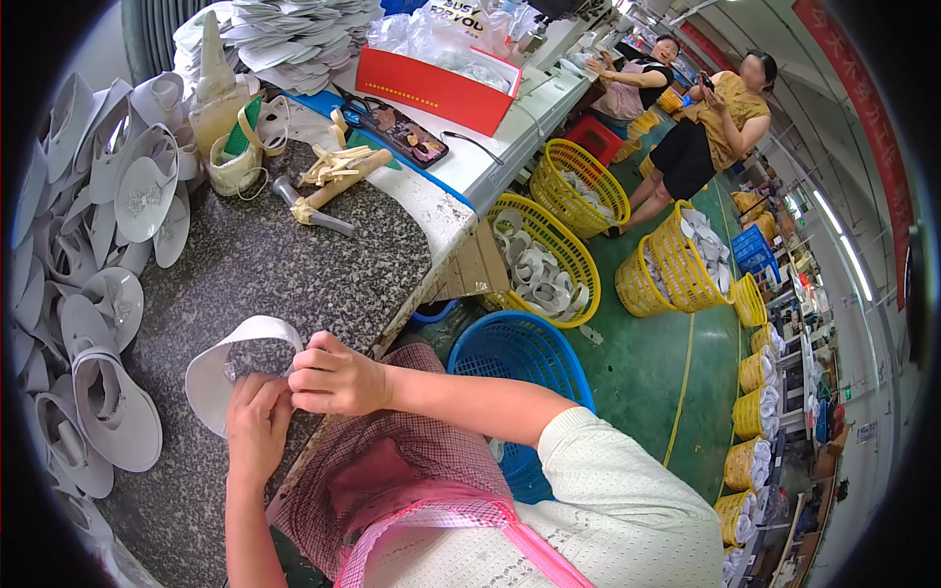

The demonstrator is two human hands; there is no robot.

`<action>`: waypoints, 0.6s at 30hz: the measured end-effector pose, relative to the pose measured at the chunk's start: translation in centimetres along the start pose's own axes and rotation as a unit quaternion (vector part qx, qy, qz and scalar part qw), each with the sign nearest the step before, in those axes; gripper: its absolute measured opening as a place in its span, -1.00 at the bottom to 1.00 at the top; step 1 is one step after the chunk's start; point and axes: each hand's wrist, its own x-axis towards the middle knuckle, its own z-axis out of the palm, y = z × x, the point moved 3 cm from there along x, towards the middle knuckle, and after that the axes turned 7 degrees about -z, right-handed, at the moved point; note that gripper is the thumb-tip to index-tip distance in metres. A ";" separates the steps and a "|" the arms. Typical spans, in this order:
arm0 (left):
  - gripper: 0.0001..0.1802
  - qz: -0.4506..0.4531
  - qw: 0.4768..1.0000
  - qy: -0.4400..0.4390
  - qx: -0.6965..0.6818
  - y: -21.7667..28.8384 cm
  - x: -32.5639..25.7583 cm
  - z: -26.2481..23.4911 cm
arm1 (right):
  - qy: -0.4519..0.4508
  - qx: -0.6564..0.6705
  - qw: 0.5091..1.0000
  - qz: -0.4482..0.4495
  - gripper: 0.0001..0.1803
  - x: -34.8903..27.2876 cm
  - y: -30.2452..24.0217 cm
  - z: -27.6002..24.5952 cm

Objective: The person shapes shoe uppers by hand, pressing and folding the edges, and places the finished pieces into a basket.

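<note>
Both my hands hold a white shoe upper point(208, 377), which curves up in an open loop above the speckled stone worktop point(294, 269). My left hand point(259, 419) grips its near edge with fingers bent. Close beside it, my right hand point(338, 376) pinches the upper's right end; the two hands' fingertips nearly meet. What lies between the fingertips is hidden. Beyond my hands, a hammer point(339, 186) with a wooden handle lies on the stone, pale strips bundled on it.
Piled white uppers point(147, 196) line the left side. A glue-crusted pot point(233, 176), a phone point(404, 132) and a red box point(436, 88) stand farther back. Right of the worktop are a blue basket point(524, 343) and yellow baskets point(578, 186) of white pieces. Two people are beyond.
</note>
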 end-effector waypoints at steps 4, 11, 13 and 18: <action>-0.87 0.020 1.000 0.010 -0.002 0.0 0.3 0.0 | -0.011 0.016 1.000 -0.024 -0.86 0.1 0.6 -0.3; -0.92 0.049 0.999 0.011 0.013 -0.4 1.0 0.0 | -0.015 -0.015 0.999 -0.043 -0.88 0.7 1.2 -0.8; -0.94 0.056 0.998 0.014 -0.007 -0.8 1.2 0.0 | -0.015 -0.020 0.998 -0.049 -0.89 0.6 1.2 -0.7; -0.94 0.080 0.996 -0.048 0.010 -1.0 1.7 -0.1 | -0.029 -0.024 0.997 -0.062 -0.89 0.4 1.1 -0.5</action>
